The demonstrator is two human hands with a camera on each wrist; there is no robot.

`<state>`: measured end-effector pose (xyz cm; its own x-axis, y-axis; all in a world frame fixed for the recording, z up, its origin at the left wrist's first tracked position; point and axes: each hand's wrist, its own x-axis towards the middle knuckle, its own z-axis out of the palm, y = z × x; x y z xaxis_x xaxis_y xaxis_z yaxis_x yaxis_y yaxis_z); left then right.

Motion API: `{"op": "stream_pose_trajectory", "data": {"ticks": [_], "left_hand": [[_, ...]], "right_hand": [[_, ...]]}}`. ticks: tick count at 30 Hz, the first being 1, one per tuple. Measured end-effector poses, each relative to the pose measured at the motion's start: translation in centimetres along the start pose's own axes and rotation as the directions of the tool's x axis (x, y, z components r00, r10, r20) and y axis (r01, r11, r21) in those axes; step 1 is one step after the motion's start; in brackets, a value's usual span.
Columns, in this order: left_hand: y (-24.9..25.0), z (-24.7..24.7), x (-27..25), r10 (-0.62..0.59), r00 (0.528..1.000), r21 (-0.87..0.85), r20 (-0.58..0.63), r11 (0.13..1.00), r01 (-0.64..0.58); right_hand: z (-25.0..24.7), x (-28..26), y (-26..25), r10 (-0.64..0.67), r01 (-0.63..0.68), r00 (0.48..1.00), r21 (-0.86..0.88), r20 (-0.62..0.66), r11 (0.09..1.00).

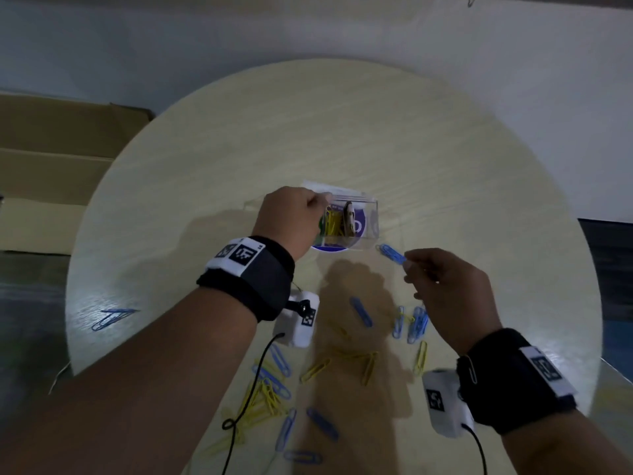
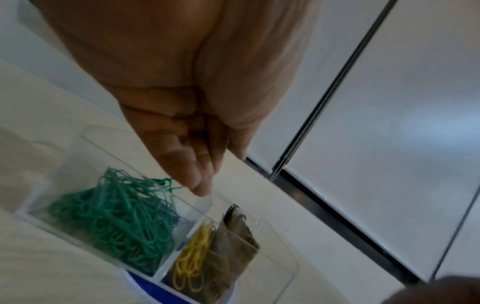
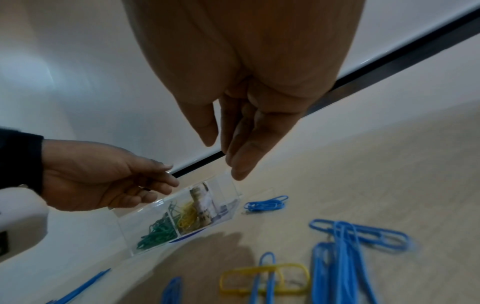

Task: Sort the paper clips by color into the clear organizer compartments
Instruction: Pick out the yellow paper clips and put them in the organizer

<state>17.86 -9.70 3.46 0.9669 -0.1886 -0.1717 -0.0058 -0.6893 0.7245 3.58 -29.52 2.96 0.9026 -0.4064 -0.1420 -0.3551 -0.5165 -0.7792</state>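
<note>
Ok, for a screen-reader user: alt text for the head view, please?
A left hand holds a clear organizer on a round table; the right hand hovers by a blue clip. Loose clips, blue and yellow, lie scattered nearer.

Bare room: white wall (image 1: 308, 32), round table (image 1: 342, 132), cardboard box (image 1: 51, 173).
</note>
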Motion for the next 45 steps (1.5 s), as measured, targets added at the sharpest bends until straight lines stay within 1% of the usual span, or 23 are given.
{"op": "stream_pose_trajectory", "data": {"ticks": [2, 5, 8, 10, 12, 13, 15, 18, 21, 24, 27, 29, 30, 31, 33, 34, 36, 37, 39, 40, 41, 42, 45], "left_hand": [[-0.2, -0.8, -0.4, 0.006, 1.000, -0.010, -0.021, 1.000, -0.006], [-1.1, -1.9, -1.5, 0.046, 0.996, -0.030, -0.079, 0.998, -0.049], [-2.7, -3.0, -4.2, 0.133, 0.986, 0.076, -0.100, 0.989, -0.125], [-4.2, -3.3, -8.0, 0.191, 0.981, 0.152, -0.023, 0.971, -0.186], [-6.0, -3.1, -13.0, 0.255, 0.957, 0.176, 0.138, 0.945, -0.277], [-6.9, -3.0, -15.7, 0.264, 0.937, 0.199, 0.229, 0.929, -0.311], [-9.1, -2.6, -20.7, 0.217, 0.909, 0.291, 0.357, 0.898, -0.329], [-11.8, -2.4, -25.8, 0.124, 0.912, 0.362, 0.391, 0.890, -0.276], [-13.3, -2.4, -27.8, 0.206, 0.896, 0.327, 0.393, 0.879, -0.346], [-14.2, -2.5, -28.2, 0.287, 0.882, 0.276, 0.374, 0.873, -0.401], [-14.6, -3.0, -28.0, 0.300, 0.925, 0.188, 0.232, 0.920, -0.345], [-14.7, -3.7, -27.5, 0.220, 0.973, 0.188, 0.064, 0.955, -0.228], [-14.9, -4.1, -27.1, 0.145, 0.989, 0.199, -0.023, 0.970, -0.138], [-15.1, -4.5, -26.7, 0.054, 0.994, 0.210, -0.099, 0.977, -0.032], [-15.3, -5.1, -26.0, -0.134, 0.972, 0.220, -0.190, 0.959, 0.176], [-15.3, -5.1, -25.7, -0.206, 0.958, 0.237, -0.201, 0.938, 0.252], [-14.6, -4.7, -25.6, -0.301, 0.941, 0.294, -0.155, 0.895, 0.335], [-14.1, -4.3, -25.6, -0.311, 0.943, 0.316, -0.122, 0.888, 0.334], [-13.5, -3.1, -25.6, -0.267, 0.961, 0.336, -0.077, 0.900, 0.277], [-13.3, -2.6, -25.4, -0.237, 0.968, 0.339, -0.076, 0.907, 0.249], [-13.3, -2.2, -25.2, -0.213, 0.974, 0.341, -0.083, 0.912, 0.228], [-13.3, -1.9, -24.9, -0.191, 0.978, 0.341, -0.087, 0.916, 0.209], [-13.8, -1.9, -24.4, -0.111, 0.990, 0.342, -0.084, 0.930, 0.134]], "right_hand": [[0.2, -0.5, 0.3, -0.004, 0.004, 1.000, -0.011, 0.019, 1.000], [0.6, -1.7, 0.6, -0.052, 0.056, 0.998, -0.105, 0.045, 0.993], [1.4, -3.5, 1.0, -0.131, 0.153, 0.985, -0.206, 0.117, 0.966], [2.3, -5.3, 1.2, -0.209, 0.285, 0.944, -0.313, 0.255, 0.906], [3.2, -7.6, 1.4, -0.236, 0.422, 0.873, -0.420, 0.427, 0.803], [3.6, -8.7, 1.6, -0.225, 0.470, 0.843, -0.463, 0.489, 0.751], [4.1, -10.9, 1.9, -0.157, 0.476, 0.830, -0.533, 0.535, 0.700], [4.6, -13.2, 2.4, -0.118, 0.466, 0.837, -0.582, 0.535, 0.666], [4.9, -14.6, 3.1, -0.138, 0.505, 0.824, -0.604, 0.549, 0.616], [5.0, -14.9, 3.7, -0.151, 0.498, 0.843, -0.645, 0.516, 0.579], [5.2, -14.3, 3.8, -0.159, 0.434, 0.888, -0.673, 0.431, 0.599], [5.3, -13.7, 3.5, -0.172, 0.394, 0.911, -0.665, 0.376, 0.635], [5.2, -13.4, 3.3, -0.200, 0.387, 0.917, -0.645, 0.345, 0.659], [5.1, -13.1, 3.0, -0.244, 0.393, 0.917, -0.613, 0.315, 0.685], [5.2, -12.6, 2.4, -0.351, 0.444, 0.896, -0.520, 0.272, 0.730], [5.4, -12.5, 2.1, -0.394, 0.479, 0.877, -0.467, 0.273, 0.743], [6.3, -12.3, 1.2, -0.434, 0.534, 0.841, -0.369, 0.322, 0.761], [6.9, -12.4, 0.8, -0.435, 0.550, 0.824, -0.329, 0.363, 0.768], [8.1, -12.9, -0.1, -0.430, 0.583, 0.783, -0.288, 0.450, 0.760], [8.5, -13.0, -0.4, -0.426, 0.597, 0.769, -0.295, 0.476, 0.746], [8.7, -13.1, -0.4, -0.416, 0.595, 0.771, -0.315, 0.481, 0.739], [8.7, -12.9, -0.3, -0.396, 0.570, 0.795, -0.341, 0.460, 0.748], [7.5, -11.5, 0.7, -0.314, 0.424, 0.898, -0.416, 0.307, 0.804]]}}
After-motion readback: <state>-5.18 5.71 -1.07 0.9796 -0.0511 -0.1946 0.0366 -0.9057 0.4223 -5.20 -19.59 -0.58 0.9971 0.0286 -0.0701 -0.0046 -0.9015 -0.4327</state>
